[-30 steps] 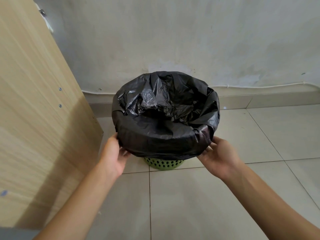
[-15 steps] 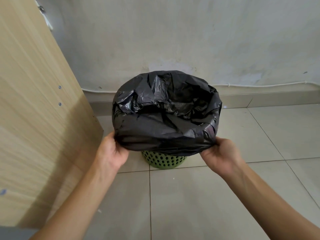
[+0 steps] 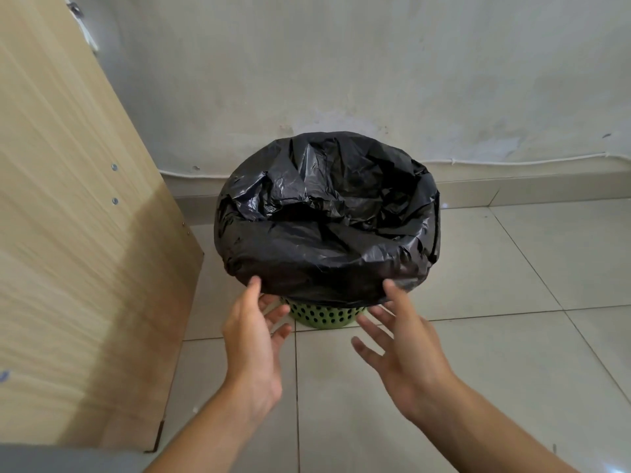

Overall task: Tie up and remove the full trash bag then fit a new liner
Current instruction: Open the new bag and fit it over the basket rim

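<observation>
Trash bag (image 3: 327, 240) sits over bin (image 3: 324, 314) on floor (image 3: 478, 336), wall (image 3: 341, 63) behind, cabinet (image 3: 68, 233) at left, both hands (image 3: 251, 339) (image 3: 406, 353) just in front w/ bag's edge.

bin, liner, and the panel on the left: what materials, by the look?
Bin: looks like moulded plastic, matte green, with rows of punched round holes.
Liner: thin black plastic film, glossy; it crinkles and catches highlights.
Panel: probably laminated board, pale wood-grain print, satin, with screw heads showing.
</observation>
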